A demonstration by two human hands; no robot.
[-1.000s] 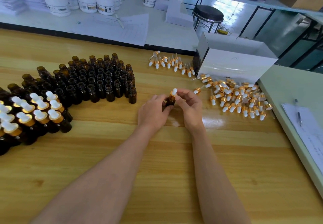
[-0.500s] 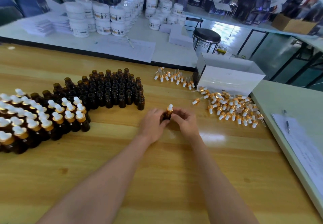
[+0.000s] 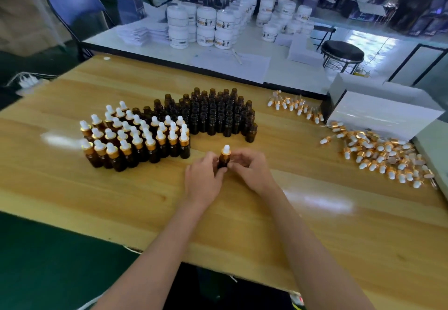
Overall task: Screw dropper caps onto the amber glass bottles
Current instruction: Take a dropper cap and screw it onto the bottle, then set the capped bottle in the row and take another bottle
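Left hand [image 3: 203, 177] fingers: grasping the small amber glass bottle [image 3: 223, 163], upright on the pale wooden table [image 3: 315, 225].
Right hand [image 3: 252, 169] fingers: curled beside the gold-collared white-bulb dropper cap [image 3: 226, 151]; contact unclear.
Advice: keep the bottle steady and turn the collar straight until snug.

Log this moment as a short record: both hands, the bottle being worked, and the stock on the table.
left hand: grips the held bottle by its body
right hand: fingers curled at its neck; grip unclear
held bottle: upright, dropper cap on
capped bottles: cluster left of the hands
uncapped bottles: cluster behind, further right
loose caps: pile at right, beside the white box
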